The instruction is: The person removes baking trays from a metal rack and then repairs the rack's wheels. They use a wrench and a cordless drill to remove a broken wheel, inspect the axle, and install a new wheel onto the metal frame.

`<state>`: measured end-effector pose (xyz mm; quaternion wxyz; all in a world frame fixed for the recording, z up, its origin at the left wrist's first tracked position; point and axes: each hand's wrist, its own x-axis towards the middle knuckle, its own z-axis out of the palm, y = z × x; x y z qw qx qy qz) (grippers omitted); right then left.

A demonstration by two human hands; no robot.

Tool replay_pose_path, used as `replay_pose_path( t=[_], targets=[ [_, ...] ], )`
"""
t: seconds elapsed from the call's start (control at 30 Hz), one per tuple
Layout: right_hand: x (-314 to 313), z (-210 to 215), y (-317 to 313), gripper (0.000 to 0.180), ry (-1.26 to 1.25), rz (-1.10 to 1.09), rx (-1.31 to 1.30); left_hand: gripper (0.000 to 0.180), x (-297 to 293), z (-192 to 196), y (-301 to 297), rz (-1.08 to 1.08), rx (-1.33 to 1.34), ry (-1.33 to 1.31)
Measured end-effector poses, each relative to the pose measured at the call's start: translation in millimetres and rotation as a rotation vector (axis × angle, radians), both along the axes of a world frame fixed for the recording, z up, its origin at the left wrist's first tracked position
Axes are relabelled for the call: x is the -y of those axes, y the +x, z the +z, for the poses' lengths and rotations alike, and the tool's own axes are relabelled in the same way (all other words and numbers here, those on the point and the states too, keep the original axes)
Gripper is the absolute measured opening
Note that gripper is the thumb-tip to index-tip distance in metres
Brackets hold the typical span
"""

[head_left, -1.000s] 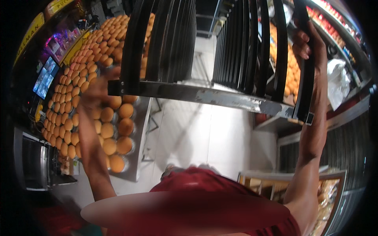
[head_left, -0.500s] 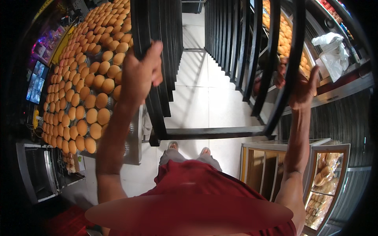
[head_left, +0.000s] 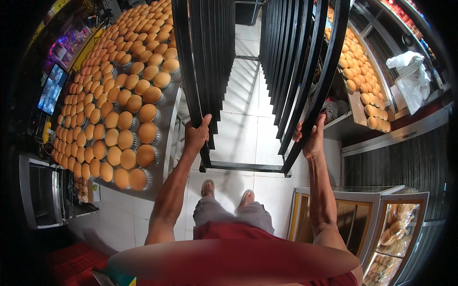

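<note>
A tall black metal tray rack (head_left: 248,167) stands right in front of me, its shelf rails running in two rows down to the floor. My left hand (head_left: 197,134) is closed around its left front post, thumb up along the bar. On the opposite post, my right hand (head_left: 312,138) has its fingers wrapped round the metal. No trays show between the rails. Close to my left forearm lies a metal table (head_left: 164,143) covered with many round golden cupcakes (head_left: 125,120) in pleated cups.
Beyond the rack on the right are more golden buns (head_left: 360,71) on a board and a white plastic bag (head_left: 409,78). A glass display case (head_left: 391,238) with bagged bread stands at lower right. Far left are a lit screen (head_left: 52,89) and a red crate (head_left: 71,262).
Both hands have come lower in the view and closer together, now gripping the posts. The rack's posts appear nearer each other, and more of the right-hand buns shows.
</note>
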<state>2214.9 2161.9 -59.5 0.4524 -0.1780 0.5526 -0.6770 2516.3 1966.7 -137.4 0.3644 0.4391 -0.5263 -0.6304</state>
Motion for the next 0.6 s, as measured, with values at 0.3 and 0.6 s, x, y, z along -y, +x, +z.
replay_pose_path(
  t=[0.3,0.6],
  targets=[
    [32.0,-209.2,-11.5,0.081,0.125,-0.256,0.135,0.042,52.8,-150.6,-37.4,0.110,0.021,0.011],
    [37.8,-492.2,-43.7,0.085,0.147,-0.164,0.164,0.041,73.8,-373.0,-69.6,0.040,0.104,0.071]
  ],
)
